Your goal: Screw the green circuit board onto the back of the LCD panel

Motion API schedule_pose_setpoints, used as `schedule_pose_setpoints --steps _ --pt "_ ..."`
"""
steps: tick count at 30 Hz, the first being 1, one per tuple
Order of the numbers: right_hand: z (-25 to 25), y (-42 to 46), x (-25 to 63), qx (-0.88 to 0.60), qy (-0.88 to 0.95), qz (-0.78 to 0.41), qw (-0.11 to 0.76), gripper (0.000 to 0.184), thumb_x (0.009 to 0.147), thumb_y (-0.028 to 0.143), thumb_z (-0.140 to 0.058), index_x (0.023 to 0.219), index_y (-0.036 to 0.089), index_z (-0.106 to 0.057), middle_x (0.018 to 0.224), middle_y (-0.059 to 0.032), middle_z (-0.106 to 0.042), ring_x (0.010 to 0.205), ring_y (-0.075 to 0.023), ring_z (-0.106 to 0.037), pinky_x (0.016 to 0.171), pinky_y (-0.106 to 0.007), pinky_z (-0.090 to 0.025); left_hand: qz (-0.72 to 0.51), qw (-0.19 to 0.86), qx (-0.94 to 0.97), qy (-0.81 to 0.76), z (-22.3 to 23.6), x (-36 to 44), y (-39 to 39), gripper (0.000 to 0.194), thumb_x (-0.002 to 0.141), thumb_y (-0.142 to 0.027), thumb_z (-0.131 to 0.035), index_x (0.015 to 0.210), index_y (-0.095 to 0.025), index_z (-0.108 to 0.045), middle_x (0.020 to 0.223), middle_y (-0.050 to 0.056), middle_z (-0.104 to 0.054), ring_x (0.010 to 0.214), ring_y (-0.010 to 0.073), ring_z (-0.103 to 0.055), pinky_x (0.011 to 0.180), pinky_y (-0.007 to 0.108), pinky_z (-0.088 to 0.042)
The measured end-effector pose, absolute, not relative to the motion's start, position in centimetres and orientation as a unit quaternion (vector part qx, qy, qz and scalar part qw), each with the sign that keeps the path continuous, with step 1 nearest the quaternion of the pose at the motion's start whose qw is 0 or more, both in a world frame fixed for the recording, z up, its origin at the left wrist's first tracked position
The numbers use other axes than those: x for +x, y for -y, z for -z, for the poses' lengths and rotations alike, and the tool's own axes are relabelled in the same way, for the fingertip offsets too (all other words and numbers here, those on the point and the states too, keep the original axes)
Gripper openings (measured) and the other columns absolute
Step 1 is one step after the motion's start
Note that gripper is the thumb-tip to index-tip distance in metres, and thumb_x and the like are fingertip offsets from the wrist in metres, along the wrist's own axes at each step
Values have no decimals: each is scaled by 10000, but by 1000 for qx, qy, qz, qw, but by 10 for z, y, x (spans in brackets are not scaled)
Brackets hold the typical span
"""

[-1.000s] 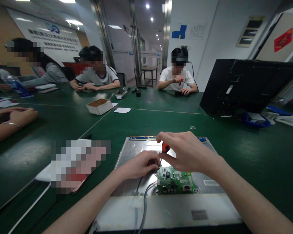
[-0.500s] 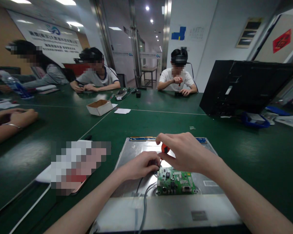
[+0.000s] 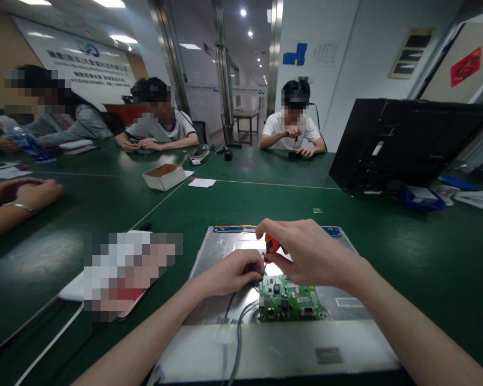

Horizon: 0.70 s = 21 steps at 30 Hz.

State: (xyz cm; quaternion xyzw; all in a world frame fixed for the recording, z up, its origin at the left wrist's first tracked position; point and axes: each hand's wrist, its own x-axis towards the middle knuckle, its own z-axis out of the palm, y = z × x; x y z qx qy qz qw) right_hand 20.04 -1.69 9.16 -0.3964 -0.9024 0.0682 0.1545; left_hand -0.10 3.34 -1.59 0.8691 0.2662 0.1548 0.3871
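Observation:
A screwdriver with a red and black handle is gripped from above by my right hand. Its shaft points down at the upper left corner of a green circuit board. The fingers of my left hand are closed in a pinch at that same corner, close to the screwdriver's tip; what they hold is hidden. Beneath both hands lies a flat metal display panel, with a blue strip board along its far edge. Grey cables run from the board's left side towards me.
Left of the panel lies a blurred-out pink and white item beside a white cable. An open white box and a paper slip sit farther off. A black monitor stands at the right. Co-workers sit around the green table.
My right hand has turned slightly with the screwdriver, whose handle shows a little differently. My left hand, the board and the panel stay in place.

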Motion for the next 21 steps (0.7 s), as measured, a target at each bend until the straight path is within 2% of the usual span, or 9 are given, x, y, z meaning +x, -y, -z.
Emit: schedule_pose_setpoints --steps 10,16,21 --pt "-91 17 198 -408 901 -34 147 222 867 174 -530 1086 195 -499 925 -20 -683 700 -144 -592 563 -258 -298 -157 387 869 -264 18 -1 -34 84 829 -106 -545 883 -162 -575 825 19 -616 734 161 -551 667 266 -419" --pt "-88 14 196 -420 896 5 144 167 895 283 -572 1026 191 -520 895 -11 -707 682 -155 -619 535 -260 -271 -167 381 872 -258 18 -1 -33 131 807 -73 -541 891 -161 -590 860 31 -629 776 172 -569 698 272 -432" --pt "-85 12 196 -422 895 28 143 231 907 389 -579 1011 189 -524 831 -6 -715 648 -166 -627 509 -258 -246 -171 392 867 -257 14 0 -31 135 814 -79 -543 911 -163 -587 879 34 -636 782 173 -579 714 283 -451"
